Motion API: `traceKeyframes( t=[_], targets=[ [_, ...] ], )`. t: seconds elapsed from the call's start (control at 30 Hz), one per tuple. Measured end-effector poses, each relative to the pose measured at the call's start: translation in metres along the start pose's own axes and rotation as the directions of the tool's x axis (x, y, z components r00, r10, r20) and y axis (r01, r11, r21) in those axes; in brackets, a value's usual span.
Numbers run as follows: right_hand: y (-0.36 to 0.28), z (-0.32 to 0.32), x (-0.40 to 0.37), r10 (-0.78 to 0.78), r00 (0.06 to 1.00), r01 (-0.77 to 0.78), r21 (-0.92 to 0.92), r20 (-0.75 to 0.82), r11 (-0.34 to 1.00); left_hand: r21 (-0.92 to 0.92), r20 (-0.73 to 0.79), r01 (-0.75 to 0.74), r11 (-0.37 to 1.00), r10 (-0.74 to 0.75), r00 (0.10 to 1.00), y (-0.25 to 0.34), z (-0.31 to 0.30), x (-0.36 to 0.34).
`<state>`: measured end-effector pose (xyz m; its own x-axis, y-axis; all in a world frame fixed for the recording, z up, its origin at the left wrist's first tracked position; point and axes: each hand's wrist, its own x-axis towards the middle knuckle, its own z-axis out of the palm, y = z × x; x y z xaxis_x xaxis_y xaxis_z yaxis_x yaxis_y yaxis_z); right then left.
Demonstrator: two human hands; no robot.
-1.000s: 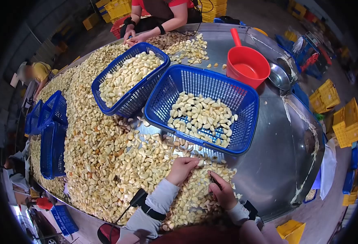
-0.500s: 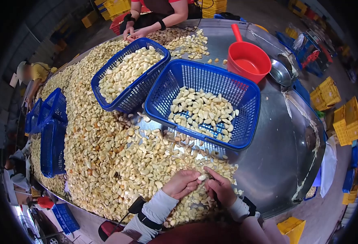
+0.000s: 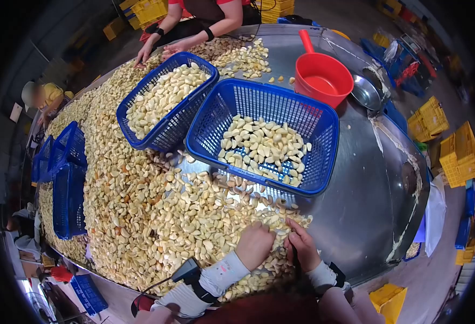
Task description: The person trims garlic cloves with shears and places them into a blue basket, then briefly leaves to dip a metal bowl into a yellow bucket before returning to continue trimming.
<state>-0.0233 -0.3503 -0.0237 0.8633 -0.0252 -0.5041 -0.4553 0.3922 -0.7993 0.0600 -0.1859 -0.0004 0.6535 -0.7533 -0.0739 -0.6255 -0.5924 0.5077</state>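
Observation:
Pale, peeled clove-like pieces (image 3: 194,216) cover much of the metal table (image 3: 356,210). My left hand (image 3: 254,245) is over the pile near the table's front edge, back up, its fingers curled down at the pieces; what they hold is hidden. Just to its right, my right hand (image 3: 303,247) is closed around something dark and thin, too small to name, with thumb and forefinger pointing up-left. Beyond my hands stands a blue basket (image 3: 323,156) with a layer of pieces inside. A fuller blue basket (image 3: 135,137) stands to its left.
A red dipper (image 3: 323,81) and a metal bowl (image 3: 366,93) lie at the back right. Several blue baskets (image 3: 67,200) stand at the left. A co-worker's hands (image 3: 159,51) reach into the far pile; another person (image 3: 48,100) is at the left. Yellow crates (image 3: 429,119) sit beyond the table.
My left hand has turned back-up and moved down onto the pile; the pale piece between my fingers no longer shows. The co-worker's hands have moved apart. The whole view has shifted slightly.

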Motion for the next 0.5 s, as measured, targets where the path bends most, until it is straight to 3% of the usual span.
traceKeyframes(
  t=[0.03,0.07,0.13,0.17,0.2,0.23,0.27,0.3,0.37,0.4,0.5],
  targets=[
    [-0.001,-0.001,-0.001,0.013,1.000,-0.012,-0.039,0.008,0.999,0.047,0.091,-0.045,0.998,0.040,0.995,-0.004,0.021,-0.011],
    [-0.002,0.001,-0.001,0.016,0.999,-0.015,-0.043,0.031,0.999,0.041,0.090,-0.042,0.998,0.038,0.995,-0.003,0.024,-0.017],
    [-0.006,0.010,-0.004,-0.016,1.000,0.018,-0.101,0.020,0.995,-0.204,-0.038,0.074,0.976,-0.083,0.996,-0.009,0.020,-0.025],
    [-0.009,0.014,-0.008,-0.047,0.999,0.047,-0.155,0.009,0.987,-0.203,-0.037,0.075,0.976,-0.084,0.996,-0.014,0.016,-0.028],
    [-0.014,0.019,-0.012,-0.045,0.999,0.046,-0.153,0.012,0.987,-0.763,0.136,0.289,0.578,-0.294,0.946,-0.020,0.007,-0.029],
    [-0.019,0.024,-0.015,-0.094,0.994,0.102,-0.162,0.058,0.981,-0.920,0.392,0.374,-0.119,-0.334,0.857,-0.026,0.000,-0.033],
    [-0.021,0.028,-0.016,-0.141,0.984,0.158,-0.169,0.108,0.973,-0.854,0.410,0.258,-0.452,-0.278,0.869,-0.031,-0.004,-0.040],
    [-0.022,0.029,-0.015,-0.139,0.983,0.157,-0.165,0.118,0.974,-0.856,0.408,0.253,-0.450,-0.288,0.866,-0.032,-0.006,-0.043],
    [-0.023,0.028,-0.014,-0.046,0.952,0.155,-0.344,0.304,0.926,-0.800,0.335,0.116,-0.589,-0.278,0.900,-0.032,-0.010,-0.048],
    [-0.023,0.031,-0.016,-0.001,0.961,0.087,-0.301,0.275,0.950,-0.798,0.332,0.126,-0.589,-0.256,0.908,-0.034,-0.010,-0.051],
    [-0.017,0.033,-0.016,-0.001,0.959,0.098,-0.330,0.282,0.939,-0.854,0.299,0.135,-0.502,-0.262,0.917,-0.041,0.000,-0.056]
  ],
)
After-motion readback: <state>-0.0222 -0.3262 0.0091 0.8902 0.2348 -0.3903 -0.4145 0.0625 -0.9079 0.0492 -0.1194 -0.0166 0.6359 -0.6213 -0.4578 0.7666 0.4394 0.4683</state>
